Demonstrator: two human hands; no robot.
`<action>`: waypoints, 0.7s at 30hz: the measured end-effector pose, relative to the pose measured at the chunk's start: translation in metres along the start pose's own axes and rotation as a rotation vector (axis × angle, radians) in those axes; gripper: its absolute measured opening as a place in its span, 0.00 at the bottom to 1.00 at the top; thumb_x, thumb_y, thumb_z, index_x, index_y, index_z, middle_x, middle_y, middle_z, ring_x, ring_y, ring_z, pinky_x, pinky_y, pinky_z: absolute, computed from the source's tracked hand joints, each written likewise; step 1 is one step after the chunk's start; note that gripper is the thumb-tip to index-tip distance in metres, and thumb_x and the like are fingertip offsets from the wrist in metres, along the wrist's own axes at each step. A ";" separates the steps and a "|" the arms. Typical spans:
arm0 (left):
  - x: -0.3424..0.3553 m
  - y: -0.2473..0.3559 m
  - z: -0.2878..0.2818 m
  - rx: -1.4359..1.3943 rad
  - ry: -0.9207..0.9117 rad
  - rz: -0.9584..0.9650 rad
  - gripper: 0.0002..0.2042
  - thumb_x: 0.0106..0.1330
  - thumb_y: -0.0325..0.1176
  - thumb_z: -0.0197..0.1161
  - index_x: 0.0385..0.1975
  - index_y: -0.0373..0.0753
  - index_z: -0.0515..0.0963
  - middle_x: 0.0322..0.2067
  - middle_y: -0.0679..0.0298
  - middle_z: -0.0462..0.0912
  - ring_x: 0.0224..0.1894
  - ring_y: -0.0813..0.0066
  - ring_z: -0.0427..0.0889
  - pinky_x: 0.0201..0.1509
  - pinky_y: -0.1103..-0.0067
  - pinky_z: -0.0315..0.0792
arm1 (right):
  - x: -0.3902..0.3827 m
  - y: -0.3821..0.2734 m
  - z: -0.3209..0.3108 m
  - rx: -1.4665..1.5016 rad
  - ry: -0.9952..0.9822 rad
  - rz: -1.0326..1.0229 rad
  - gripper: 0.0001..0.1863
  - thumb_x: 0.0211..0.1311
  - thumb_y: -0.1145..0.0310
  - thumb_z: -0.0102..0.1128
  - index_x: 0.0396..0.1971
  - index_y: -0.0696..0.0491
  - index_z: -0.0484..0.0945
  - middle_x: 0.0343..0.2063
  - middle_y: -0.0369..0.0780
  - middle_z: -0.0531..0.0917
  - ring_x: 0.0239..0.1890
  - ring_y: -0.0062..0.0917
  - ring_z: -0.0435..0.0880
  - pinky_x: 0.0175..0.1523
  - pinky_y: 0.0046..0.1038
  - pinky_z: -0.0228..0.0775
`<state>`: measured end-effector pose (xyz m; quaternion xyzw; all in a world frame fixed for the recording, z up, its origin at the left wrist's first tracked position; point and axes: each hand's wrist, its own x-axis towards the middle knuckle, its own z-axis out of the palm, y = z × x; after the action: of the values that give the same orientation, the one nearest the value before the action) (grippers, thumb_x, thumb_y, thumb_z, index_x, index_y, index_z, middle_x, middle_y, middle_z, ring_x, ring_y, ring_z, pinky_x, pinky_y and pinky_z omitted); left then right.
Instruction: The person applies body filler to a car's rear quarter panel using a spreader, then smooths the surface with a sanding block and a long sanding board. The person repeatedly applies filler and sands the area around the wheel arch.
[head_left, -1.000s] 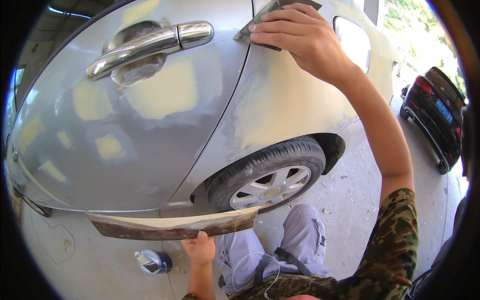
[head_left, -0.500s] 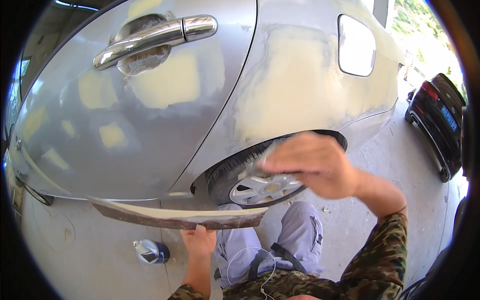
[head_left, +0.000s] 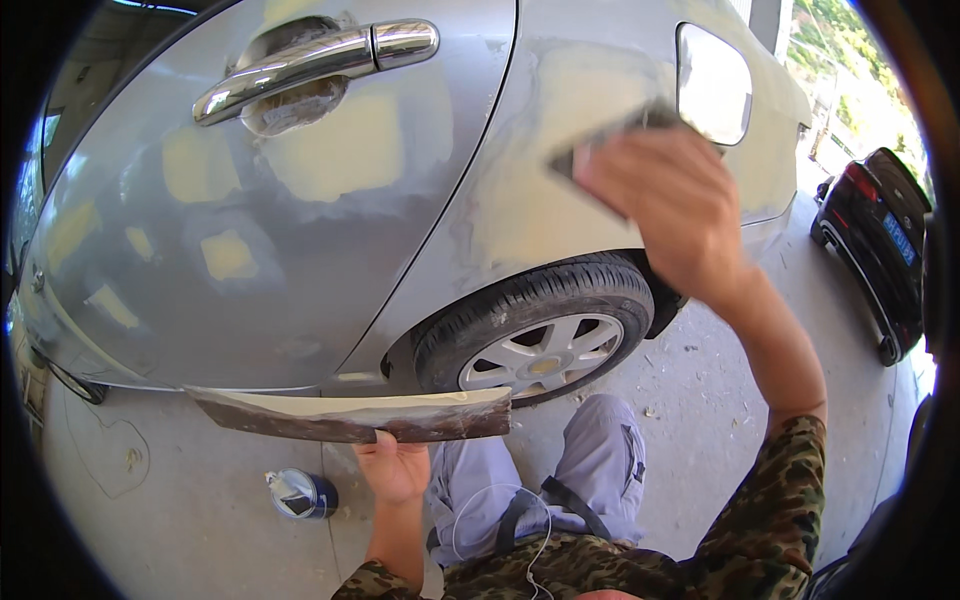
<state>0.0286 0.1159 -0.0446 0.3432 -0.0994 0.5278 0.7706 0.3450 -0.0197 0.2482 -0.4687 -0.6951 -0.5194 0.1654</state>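
My right hand (head_left: 672, 200), blurred, grips a dark flat spreader (head_left: 590, 160) over the cream filler patch (head_left: 535, 215) on the silver car's rear quarter panel, below the small square fuel flap (head_left: 713, 80). My left hand (head_left: 392, 470) holds a long brown board (head_left: 280, 418) with cream paste along its top, low in front of the door. The silver door (head_left: 200, 300) carries several cream patches and a chrome handle (head_left: 330, 62). Behind the board and my knees is the rear wheel (head_left: 542, 365).
A blue can (head_left: 315, 495) with flat tools on top stands on the concrete floor (head_left: 200, 500) at lower left. A thin cord (head_left: 140, 490) lies farther left. A black car (head_left: 875, 250) is parked at the right. A bright outdoor area shows at upper right.
My right hand with the spreader dropped from the panel's top toward the wheel, then rose back onto the filler. The left hand and board moved slightly upward.
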 end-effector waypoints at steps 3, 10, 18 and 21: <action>-0.004 0.001 0.005 -0.012 0.079 0.022 0.23 0.78 0.28 0.69 0.71 0.40 0.75 0.66 0.56 0.84 0.67 0.55 0.85 0.73 0.51 0.80 | 0.029 0.015 0.024 -0.236 0.142 0.001 0.17 0.59 0.70 0.68 0.49 0.51 0.91 0.48 0.33 0.92 0.51 0.30 0.88 0.53 0.36 0.78; -0.006 0.019 -0.003 0.072 -0.039 0.038 0.21 0.83 0.30 0.61 0.74 0.42 0.74 0.69 0.57 0.82 0.70 0.56 0.82 0.75 0.50 0.78 | 0.044 0.021 0.067 -0.330 0.196 -0.146 0.19 0.60 0.69 0.67 0.52 0.48 0.90 0.54 0.30 0.90 0.58 0.27 0.85 0.59 0.34 0.75; -0.009 0.018 -0.014 0.061 -0.008 0.046 0.22 0.82 0.29 0.64 0.73 0.42 0.74 0.70 0.58 0.82 0.70 0.58 0.83 0.76 0.52 0.77 | 0.051 0.060 0.063 -0.181 -0.002 -0.311 0.21 0.58 0.72 0.70 0.54 0.45 0.90 0.56 0.29 0.91 0.62 0.25 0.86 0.66 0.36 0.76; -0.010 0.014 -0.013 0.042 -0.006 0.045 0.22 0.82 0.29 0.64 0.73 0.41 0.74 0.70 0.58 0.82 0.70 0.59 0.83 0.76 0.53 0.77 | 0.046 0.057 0.060 -0.134 -0.047 -0.334 0.21 0.59 0.72 0.70 0.54 0.45 0.90 0.56 0.29 0.91 0.61 0.26 0.86 0.68 0.37 0.76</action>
<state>0.0094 0.1200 -0.0535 0.3588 -0.0984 0.5458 0.7508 0.3842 0.0561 0.2898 -0.3689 -0.7309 -0.5735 0.0291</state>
